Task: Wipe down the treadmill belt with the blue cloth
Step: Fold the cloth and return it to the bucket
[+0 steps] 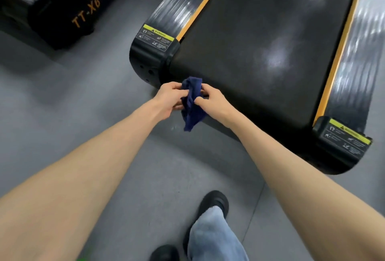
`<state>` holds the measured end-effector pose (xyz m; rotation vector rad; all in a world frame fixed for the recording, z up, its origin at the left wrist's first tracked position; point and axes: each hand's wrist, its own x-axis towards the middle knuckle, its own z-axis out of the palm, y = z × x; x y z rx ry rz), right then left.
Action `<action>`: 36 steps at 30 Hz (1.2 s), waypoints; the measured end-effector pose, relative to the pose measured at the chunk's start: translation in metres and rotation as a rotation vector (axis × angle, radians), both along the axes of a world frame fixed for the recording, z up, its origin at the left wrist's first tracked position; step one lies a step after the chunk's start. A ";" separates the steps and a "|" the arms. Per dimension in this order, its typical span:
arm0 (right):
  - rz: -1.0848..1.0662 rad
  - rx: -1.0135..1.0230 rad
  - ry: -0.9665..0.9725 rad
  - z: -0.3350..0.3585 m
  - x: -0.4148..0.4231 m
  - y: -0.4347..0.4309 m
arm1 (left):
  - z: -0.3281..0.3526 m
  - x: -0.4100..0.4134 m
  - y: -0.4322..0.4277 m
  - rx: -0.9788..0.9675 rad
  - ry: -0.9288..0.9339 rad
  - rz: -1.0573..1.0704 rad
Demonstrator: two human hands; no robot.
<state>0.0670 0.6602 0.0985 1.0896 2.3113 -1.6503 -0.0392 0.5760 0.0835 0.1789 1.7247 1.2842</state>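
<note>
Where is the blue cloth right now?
Centre of the head view: the blue cloth hangs bunched between the left hand and right hand, by the near edge of the treadmill belt.

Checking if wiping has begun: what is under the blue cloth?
The blue cloth hangs between left hand and right hand. Below its tip: grey floor; its top overlaps the treadmill belt edge. The spot behind it is hidden.

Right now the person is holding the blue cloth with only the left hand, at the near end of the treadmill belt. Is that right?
Not quite. The head view shows both hands on it: the left hand and the right hand each grip the bunched blue cloth. The rest holds: it is at the near end of the treadmill belt.
</note>
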 end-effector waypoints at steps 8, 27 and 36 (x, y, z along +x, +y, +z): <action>0.067 -0.049 -0.054 0.035 0.012 -0.085 | 0.044 0.025 -0.108 -0.081 0.073 -0.066; 0.528 0.020 -0.002 0.071 0.050 -0.248 | 0.079 0.100 -0.332 -0.181 0.040 0.253; 0.631 -0.060 -0.184 0.048 0.026 -0.371 | 0.049 0.099 -0.438 -0.257 0.106 0.225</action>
